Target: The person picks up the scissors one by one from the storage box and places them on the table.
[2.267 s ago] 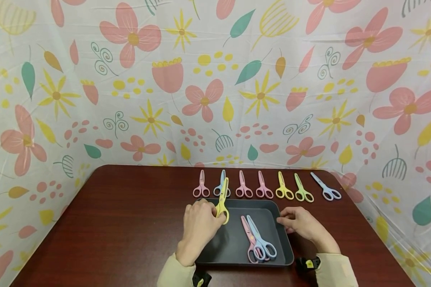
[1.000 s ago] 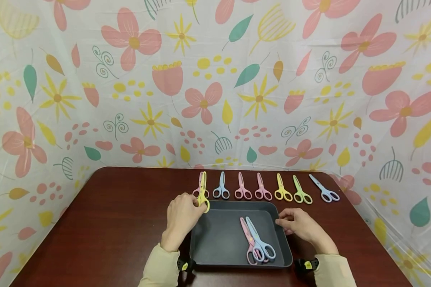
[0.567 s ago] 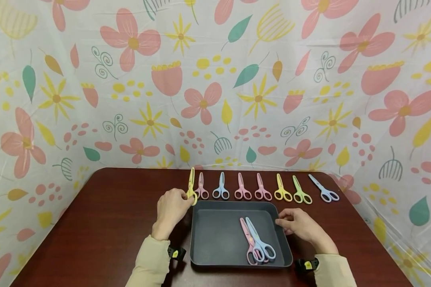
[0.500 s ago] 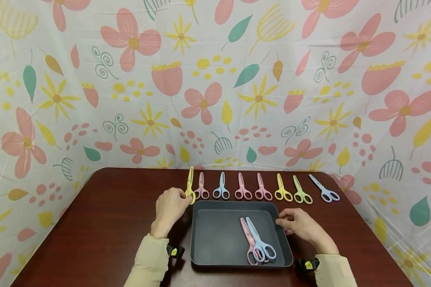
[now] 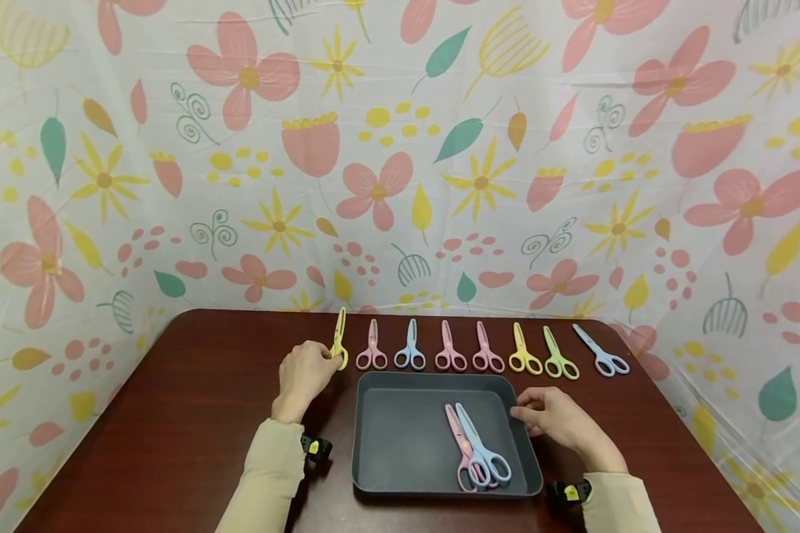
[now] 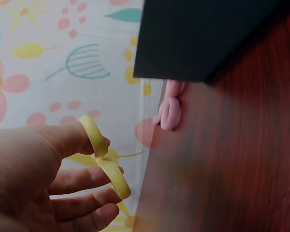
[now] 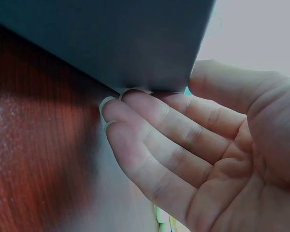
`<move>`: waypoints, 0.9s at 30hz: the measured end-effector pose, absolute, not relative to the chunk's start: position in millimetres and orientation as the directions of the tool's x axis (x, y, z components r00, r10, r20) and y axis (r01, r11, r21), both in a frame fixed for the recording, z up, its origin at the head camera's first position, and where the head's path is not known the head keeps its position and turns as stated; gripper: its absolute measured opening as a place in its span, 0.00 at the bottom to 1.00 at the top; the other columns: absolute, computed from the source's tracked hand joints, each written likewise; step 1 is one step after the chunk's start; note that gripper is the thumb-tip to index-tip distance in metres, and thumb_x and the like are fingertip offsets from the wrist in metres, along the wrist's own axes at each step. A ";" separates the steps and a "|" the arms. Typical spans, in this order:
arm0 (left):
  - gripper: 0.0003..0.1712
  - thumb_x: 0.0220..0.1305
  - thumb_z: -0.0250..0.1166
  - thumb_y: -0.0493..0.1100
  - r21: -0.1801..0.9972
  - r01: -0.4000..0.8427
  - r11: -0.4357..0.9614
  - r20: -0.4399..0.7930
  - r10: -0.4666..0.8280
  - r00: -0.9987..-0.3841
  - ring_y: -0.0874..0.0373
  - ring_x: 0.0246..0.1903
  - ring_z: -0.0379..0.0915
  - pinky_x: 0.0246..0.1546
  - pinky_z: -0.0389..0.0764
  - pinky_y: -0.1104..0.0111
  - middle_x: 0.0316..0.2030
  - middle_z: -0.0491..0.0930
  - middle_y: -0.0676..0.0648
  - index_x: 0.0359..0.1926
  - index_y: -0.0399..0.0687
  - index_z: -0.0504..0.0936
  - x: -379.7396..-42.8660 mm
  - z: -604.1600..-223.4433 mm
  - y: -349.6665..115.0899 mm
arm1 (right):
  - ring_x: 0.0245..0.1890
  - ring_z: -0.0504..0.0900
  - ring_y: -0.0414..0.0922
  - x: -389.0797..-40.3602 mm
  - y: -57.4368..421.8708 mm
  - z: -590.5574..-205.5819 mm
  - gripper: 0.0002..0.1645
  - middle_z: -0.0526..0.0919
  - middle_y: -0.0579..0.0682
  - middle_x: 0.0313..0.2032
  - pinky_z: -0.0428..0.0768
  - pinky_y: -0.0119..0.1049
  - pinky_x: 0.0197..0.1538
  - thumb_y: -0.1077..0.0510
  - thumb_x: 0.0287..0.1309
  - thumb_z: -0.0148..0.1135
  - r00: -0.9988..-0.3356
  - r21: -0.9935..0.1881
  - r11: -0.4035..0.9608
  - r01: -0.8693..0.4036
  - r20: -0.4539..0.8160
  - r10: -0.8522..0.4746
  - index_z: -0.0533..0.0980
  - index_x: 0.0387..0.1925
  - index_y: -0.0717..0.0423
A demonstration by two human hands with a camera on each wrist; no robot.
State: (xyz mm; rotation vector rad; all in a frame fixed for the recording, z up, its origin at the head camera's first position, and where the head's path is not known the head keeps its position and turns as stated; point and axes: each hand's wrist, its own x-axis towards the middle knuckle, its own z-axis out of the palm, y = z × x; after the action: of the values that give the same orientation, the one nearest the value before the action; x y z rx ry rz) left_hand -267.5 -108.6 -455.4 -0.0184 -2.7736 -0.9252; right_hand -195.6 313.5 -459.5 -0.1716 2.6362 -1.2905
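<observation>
My left hand (image 5: 305, 374) pinches a pair of yellow scissors (image 5: 338, 342) by the finger loops, blades pointing to the back, left of the row of scissors. In the left wrist view, thumb and fingers hold the yellow loops (image 6: 113, 176); the blades are hidden. At the dark grey tray (image 5: 400, 437), my right hand (image 5: 563, 422) holds the right side wall, thumb at the rim. The right wrist view shows the fingers (image 7: 159, 145) against the tray wall (image 7: 111, 43) from outside. Inside the tray, light blue scissors (image 5: 483, 448) lie partly over pink scissors (image 5: 462, 444).
Along the back of the dark red table (image 5: 193, 414) runs a row: pink scissors (image 5: 372, 348), blue scissors (image 5: 410, 346), two more pink pairs, yellow scissors (image 5: 523, 349), green scissors (image 5: 560, 355) and slanted light blue scissors (image 5: 603, 352). A flowered curtain (image 5: 400, 163) hangs behind.
My left hand has carried the yellow scissors from above the tray leftward, past the leftmost pink pair, and then a little toward the back. The right hand stays at the tray.
</observation>
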 end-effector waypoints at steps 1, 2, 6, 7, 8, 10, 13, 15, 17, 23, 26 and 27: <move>0.14 0.58 0.68 0.52 0.593 0.079 0.802 0.207 -0.057 -0.977 0.55 0.14 0.66 0.16 0.66 0.63 0.13 0.72 0.53 0.21 0.51 0.84 -269.8 -455.8 -109.2 | 0.27 0.80 0.48 -195.6 313.6 -459.6 0.10 0.81 0.51 0.28 0.82 0.42 0.33 0.60 0.61 0.65 -0.974 -0.790 0.613 -0.016 -0.127 -0.189 0.79 0.39 0.65; 0.15 0.58 0.68 0.52 0.592 0.079 0.802 0.207 -0.056 -0.977 0.55 0.13 0.66 0.16 0.65 0.63 0.13 0.72 0.52 0.20 0.51 0.83 -272.0 -456.2 -109.8 | 0.27 0.80 0.48 -195.7 313.8 -459.6 0.10 0.81 0.51 0.28 0.82 0.41 0.33 0.60 0.61 0.65 -0.975 -0.789 0.615 -0.017 -0.124 -0.186 0.79 0.39 0.65; 0.16 0.57 0.68 0.50 0.581 0.064 0.811 0.207 -0.071 -0.976 0.54 0.13 0.65 0.16 0.63 0.64 0.12 0.70 0.51 0.17 0.51 0.81 -280.6 -458.7 -110.3 | 0.27 0.80 0.48 -196.9 313.9 -460.4 0.10 0.81 0.52 0.28 0.82 0.42 0.33 0.60 0.61 0.65 -0.975 -0.789 0.614 -0.025 -0.115 -0.188 0.79 0.39 0.65; 0.16 0.57 0.68 0.50 0.575 0.054 0.817 0.203 -0.077 -0.976 0.54 0.13 0.64 0.16 0.62 0.64 0.11 0.70 0.51 0.15 0.51 0.80 -282.2 -459.8 -110.0 | 0.27 0.80 0.48 -197.2 313.8 -460.7 0.11 0.81 0.52 0.28 0.82 0.42 0.33 0.60 0.61 0.65 -0.974 -0.790 0.613 -0.027 -0.116 -0.193 0.79 0.39 0.66; 0.17 0.57 0.68 0.50 0.567 0.047 0.823 0.197 -0.081 -0.977 0.54 0.12 0.64 0.16 0.62 0.64 0.11 0.69 0.51 0.14 0.51 0.79 -284.1 -461.2 -109.4 | 0.27 0.80 0.48 -197.4 313.9 -461.1 0.11 0.81 0.52 0.28 0.82 0.42 0.33 0.60 0.61 0.65 -0.973 -0.788 0.615 -0.030 -0.118 -0.198 0.79 0.39 0.65; 0.20 0.57 0.67 0.50 0.539 0.043 0.841 0.193 -0.074 -0.978 0.54 0.12 0.62 0.15 0.60 0.64 0.09 0.66 0.52 0.11 0.51 0.76 -287.9 -463.8 -107.4 | 0.27 0.81 0.48 -197.5 314.2 -461.9 0.11 0.81 0.51 0.29 0.82 0.42 0.33 0.60 0.61 0.65 -0.972 -0.788 0.615 -0.026 -0.123 -0.199 0.79 0.40 0.66; 0.24 0.56 0.67 0.48 0.484 0.059 0.873 0.216 -0.054 -0.975 0.54 0.11 0.61 0.16 0.59 0.64 0.08 0.61 0.53 0.08 0.51 0.71 -292.9 -467.5 -104.2 | 0.27 0.81 0.47 -197.0 315.0 -462.1 0.10 0.81 0.51 0.28 0.82 0.42 0.33 0.60 0.61 0.65 -0.973 -0.787 0.616 -0.019 -0.126 -0.192 0.79 0.39 0.65; 0.25 0.56 0.66 0.48 0.449 0.067 0.891 0.240 -0.048 -0.969 0.54 0.12 0.60 0.17 0.59 0.63 0.08 0.58 0.53 0.07 0.51 0.68 -295.3 -469.2 -102.9 | 0.27 0.81 0.48 -196.4 315.4 -461.5 0.10 0.81 0.51 0.28 0.82 0.42 0.33 0.60 0.61 0.65 -0.974 -0.791 0.612 -0.021 -0.123 -0.193 0.79 0.39 0.65; 0.25 0.55 0.66 0.47 0.430 0.061 0.901 0.255 -0.056 -0.965 0.53 0.12 0.60 0.18 0.60 0.63 0.08 0.58 0.53 0.07 0.51 0.67 -296.6 -470.1 -103.0 | 0.27 0.80 0.48 -196.3 315.1 -461.0 0.10 0.81 0.52 0.28 0.82 0.42 0.33 0.60 0.61 0.65 -0.973 -0.796 0.605 -0.028 -0.118 -0.200 0.79 0.39 0.66; 0.26 0.54 0.67 0.47 0.426 0.030 0.904 0.224 -0.073 -0.972 0.53 0.12 0.61 0.16 0.60 0.63 0.08 0.58 0.53 0.07 0.50 0.66 -298.4 -471.6 -107.7 | 0.26 0.80 0.48 -196.5 313.7 -461.3 0.10 0.80 0.51 0.27 0.82 0.41 0.32 0.61 0.61 0.65 -0.973 -0.796 0.605 -0.032 -0.114 -0.201 0.79 0.38 0.66; 0.25 0.53 0.68 0.48 0.424 0.019 0.906 0.214 -0.080 -0.973 0.52 0.13 0.62 0.16 0.60 0.62 0.09 0.58 0.52 0.07 0.50 0.66 -299.8 -471.4 -109.1 | 0.26 0.80 0.48 -195.9 313.6 -462.6 0.10 0.81 0.51 0.27 0.82 0.41 0.32 0.61 0.61 0.65 -0.974 -0.788 0.614 -0.030 -0.114 -0.194 0.79 0.39 0.66; 0.25 0.52 0.69 0.48 0.420 0.016 0.907 0.210 -0.080 -0.974 0.53 0.13 0.62 0.17 0.61 0.61 0.09 0.58 0.53 0.07 0.50 0.66 -300.7 -471.3 -109.3 | 0.26 0.80 0.48 -195.4 313.6 -463.1 0.10 0.81 0.51 0.28 0.82 0.41 0.32 0.60 0.61 0.65 -0.975 -0.786 0.617 -0.028 -0.116 -0.192 0.79 0.39 0.66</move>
State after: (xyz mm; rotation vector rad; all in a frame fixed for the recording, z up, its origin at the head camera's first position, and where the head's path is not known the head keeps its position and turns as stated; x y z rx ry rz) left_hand -300.7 -109.3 -471.3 0.0490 -2.8481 -0.6299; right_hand -195.4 313.6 -463.1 -0.1821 2.6522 -1.2847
